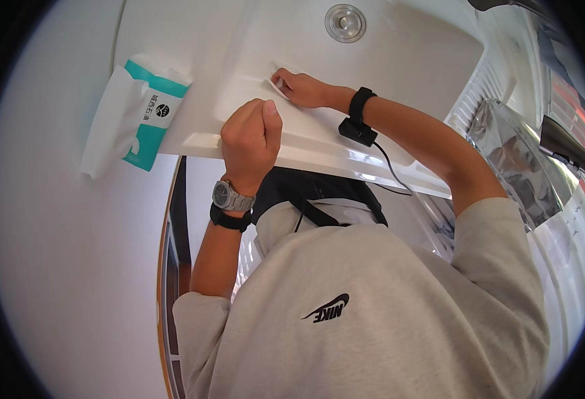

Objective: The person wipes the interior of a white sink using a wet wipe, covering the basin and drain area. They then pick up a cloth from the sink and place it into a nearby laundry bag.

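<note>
My right hand [303, 90] pinches a folded white tissue [276, 89] against the inner surface of a white sink basin [397, 65]. Part of the tissue is hidden by my fingers. Over the sink's front rim, my left hand [252, 134] is curled into a fist with the thumb on top; nothing shows in it. To the left of that hand lies a teal and white tissue pack [165, 107], printed with writing, with a loose white sheet draped over its left side. A round metal drain strainer [345, 23] sits in the basin beyond my right hand.
A ribbed washboard [464, 95] runs along the sink's right side. Beside it is a crumpled silver foil bag [514, 164]. From a small black box [357, 131] at my right wrist, a cable [390, 167] hangs over the front rim. A white wall [73, 249] stands at left.
</note>
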### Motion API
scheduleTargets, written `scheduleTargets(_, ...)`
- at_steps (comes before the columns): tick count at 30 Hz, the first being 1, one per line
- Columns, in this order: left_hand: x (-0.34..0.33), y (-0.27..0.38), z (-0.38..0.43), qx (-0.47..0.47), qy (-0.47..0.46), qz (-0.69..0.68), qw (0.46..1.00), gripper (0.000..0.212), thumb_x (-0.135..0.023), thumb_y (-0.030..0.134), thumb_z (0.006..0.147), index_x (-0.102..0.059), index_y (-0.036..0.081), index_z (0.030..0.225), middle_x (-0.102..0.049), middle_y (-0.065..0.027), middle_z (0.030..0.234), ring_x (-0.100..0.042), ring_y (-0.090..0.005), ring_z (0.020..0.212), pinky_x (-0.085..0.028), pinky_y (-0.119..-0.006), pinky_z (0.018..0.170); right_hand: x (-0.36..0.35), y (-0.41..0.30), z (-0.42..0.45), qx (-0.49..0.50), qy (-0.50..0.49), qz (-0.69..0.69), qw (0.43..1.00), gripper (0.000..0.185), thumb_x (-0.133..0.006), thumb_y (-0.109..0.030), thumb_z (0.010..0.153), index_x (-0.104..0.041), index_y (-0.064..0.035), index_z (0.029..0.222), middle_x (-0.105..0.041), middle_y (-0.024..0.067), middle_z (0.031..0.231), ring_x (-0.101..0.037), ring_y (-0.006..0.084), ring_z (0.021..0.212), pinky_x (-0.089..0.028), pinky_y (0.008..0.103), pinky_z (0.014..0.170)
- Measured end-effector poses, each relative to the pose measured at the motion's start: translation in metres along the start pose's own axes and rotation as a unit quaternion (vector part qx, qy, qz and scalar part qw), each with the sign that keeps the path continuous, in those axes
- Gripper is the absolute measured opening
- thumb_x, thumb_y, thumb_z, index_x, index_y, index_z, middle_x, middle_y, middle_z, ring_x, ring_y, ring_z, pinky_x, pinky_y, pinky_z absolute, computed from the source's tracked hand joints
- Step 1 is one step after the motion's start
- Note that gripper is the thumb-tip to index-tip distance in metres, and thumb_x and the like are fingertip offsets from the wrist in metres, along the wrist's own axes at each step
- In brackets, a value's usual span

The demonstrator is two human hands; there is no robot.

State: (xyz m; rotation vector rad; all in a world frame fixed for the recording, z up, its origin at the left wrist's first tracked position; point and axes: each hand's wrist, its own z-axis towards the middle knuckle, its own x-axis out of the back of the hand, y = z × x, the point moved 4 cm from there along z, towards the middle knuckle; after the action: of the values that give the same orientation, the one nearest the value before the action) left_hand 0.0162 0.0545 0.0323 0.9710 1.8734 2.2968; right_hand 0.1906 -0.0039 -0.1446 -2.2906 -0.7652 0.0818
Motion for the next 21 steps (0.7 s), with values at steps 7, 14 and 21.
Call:
scheduleTargets(7, 0.001, 0.004, 0.001, -0.006, 0.004, 0.006, 1.0, 0.04, -0.051, 0.013, 0.113, -0.047, -0.002, 0.076, -0.043, -0.0125, 0.065, -0.039, -0.0312, 0.055, -0.035, -0.042, 0.053, -0.013, -0.035, 0.012, 0.206, 0.153, -0.227, 0.94, 0.038, -0.055, -0.023, 0.11, -0.056, -0.0095, 0.145, -0.069, 0.0259, 0.124, -0.065, 0.0421, 0.116, -0.05, 0.0467, 0.106)
scheduleTargets(14, -0.002, 0.0, 0.0, 0.001, -0.019, 0.017, 1.0, 0.037, -0.056, 0.012, 0.11, -0.051, -0.001, 0.075, -0.049, -0.0138, 0.065, -0.049, -0.0345, 0.056, -0.04, -0.045, 0.052, 0.012, -0.045, -0.064, 0.015, 0.02, 0.03, 0.999, 0.029, -0.063, -0.022, 0.105, -0.072, -0.0072, 0.128, -0.075, 0.0189, 0.123, -0.071, 0.0355, 0.113, -0.054, 0.0418, 0.102)
scheduleTargets(21, -0.002, 0.0, -0.003, 0.004, -0.009, 0.005, 1.0, 0.042, -0.055, 0.013, 0.111, -0.045, 0.0, 0.072, -0.043, -0.0112, 0.062, -0.041, -0.0308, 0.052, -0.035, -0.043, 0.05, 0.107, -0.004, -0.133, 0.097, 0.08, -0.233, 0.964, 0.018, -0.07, -0.016, 0.099, -0.074, -0.0066, 0.114, -0.074, 0.0076, 0.113, -0.071, 0.0311, 0.104, -0.058, 0.0431, 0.09)
